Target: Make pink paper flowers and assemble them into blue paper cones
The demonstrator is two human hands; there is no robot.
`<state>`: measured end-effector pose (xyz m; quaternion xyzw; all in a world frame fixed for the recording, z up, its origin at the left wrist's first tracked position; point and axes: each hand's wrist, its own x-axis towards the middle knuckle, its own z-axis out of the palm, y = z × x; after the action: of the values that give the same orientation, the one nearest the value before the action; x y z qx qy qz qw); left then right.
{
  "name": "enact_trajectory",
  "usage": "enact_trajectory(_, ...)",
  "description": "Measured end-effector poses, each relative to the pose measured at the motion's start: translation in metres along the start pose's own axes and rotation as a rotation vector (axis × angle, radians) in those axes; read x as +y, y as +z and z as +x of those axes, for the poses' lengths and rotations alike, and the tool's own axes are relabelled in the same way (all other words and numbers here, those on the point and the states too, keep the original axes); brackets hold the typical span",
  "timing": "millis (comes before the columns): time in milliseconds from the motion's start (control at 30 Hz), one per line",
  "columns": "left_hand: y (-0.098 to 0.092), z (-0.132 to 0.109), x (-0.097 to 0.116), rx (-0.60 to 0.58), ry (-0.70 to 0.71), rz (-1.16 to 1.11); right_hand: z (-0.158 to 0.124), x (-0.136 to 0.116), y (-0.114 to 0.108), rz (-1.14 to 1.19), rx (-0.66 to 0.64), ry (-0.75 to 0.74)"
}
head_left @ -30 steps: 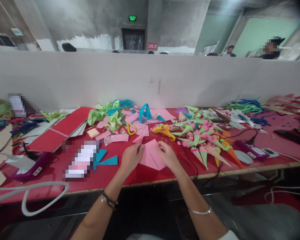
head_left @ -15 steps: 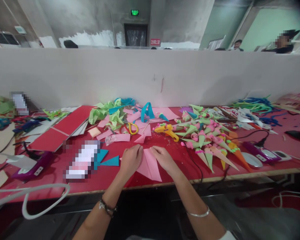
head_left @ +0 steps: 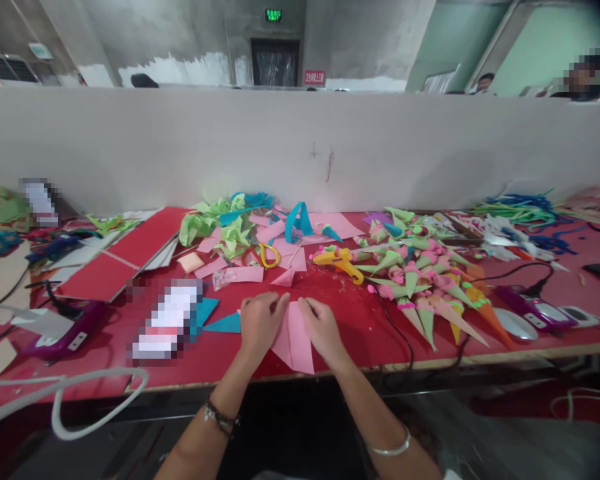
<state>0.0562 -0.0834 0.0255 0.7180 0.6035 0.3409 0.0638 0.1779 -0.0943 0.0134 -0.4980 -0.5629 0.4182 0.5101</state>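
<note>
A creased piece of pink paper [head_left: 295, 343] hangs between my two hands, over the front part of the red table. My left hand [head_left: 263, 323] pinches its upper left edge, and my right hand [head_left: 321, 328] grips the upper right edge. Both hands are closed, with the fingertips close together at the top; part of the sheet is hidden behind them. Just left of my left hand lies a blue paper triangle [head_left: 224, 323]. Beyond the hands sits a small folded pink paper piece [head_left: 283, 275].
A yellow glue gun [head_left: 339, 261] lies beyond my right hand, beside a heap of paper cones [head_left: 425, 283]. Scissors [head_left: 269, 255], green crumpled paper [head_left: 205, 225] and a phone [head_left: 167, 319] are to the left. Purple power strips [head_left: 533, 310] and cables flank the work area.
My hands have drawn slightly closer together. The pink paper between them is narrower and folded more steeply along its crease. The view has shifted a little.
</note>
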Motion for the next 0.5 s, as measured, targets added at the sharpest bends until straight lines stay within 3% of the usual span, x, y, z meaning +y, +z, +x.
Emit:
enact_trajectory(267,0.013,0.004,-0.013,-0.007,-0.075,-0.217,-0.001,0.001,0.007,0.042,-0.08,0.044)
enact_trajectory(500,0.016,0.004,-0.015,0.005,-0.144,-0.401,0.001,0.006,0.008,0.037,-0.075,0.034)
